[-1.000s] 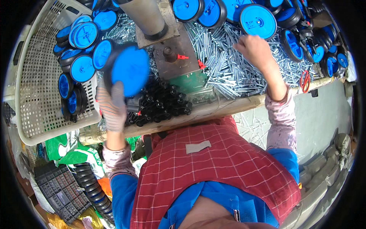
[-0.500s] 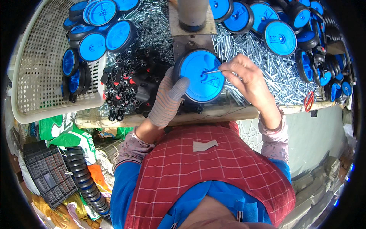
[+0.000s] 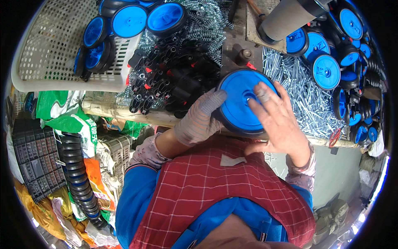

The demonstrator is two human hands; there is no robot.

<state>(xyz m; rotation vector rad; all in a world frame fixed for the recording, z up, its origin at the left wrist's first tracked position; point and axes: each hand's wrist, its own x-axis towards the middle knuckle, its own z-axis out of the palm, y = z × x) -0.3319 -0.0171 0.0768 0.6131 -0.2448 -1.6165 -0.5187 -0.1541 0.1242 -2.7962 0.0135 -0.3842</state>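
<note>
My left hand [image 3: 198, 119], in a striped grey glove, grips the left edge of a blue wheel [image 3: 235, 108] with a black tyre. Its thumb lies on the blue face. Over the right part of the wheel, my bare right hand [image 3: 278, 123] is spread, fingertips by the hub and thumb apart below. At the hub shows the small shiny end of a metal pin [image 3: 248, 99]; the rest of it is hidden in the wheel. Just beyond the wheel stands a short metal post [image 3: 244, 56] on a steel plate [image 3: 232, 46].
Black plastic brackets [image 3: 182, 79] are heaped left of the wheel, with springs [image 3: 203, 20] behind. Loose metal pins [image 3: 309, 97] lie to the right, near red-handled scissors [image 3: 335, 137]. A white basket [image 3: 54, 50] holds blue wheels. A grey cylinder [image 3: 286, 20] rises at the back.
The pin that my right fingers held at the hub now sits in the wheel. My right hand has spread over the face. The view has shifted, and the wheel appears lower and farther right.
</note>
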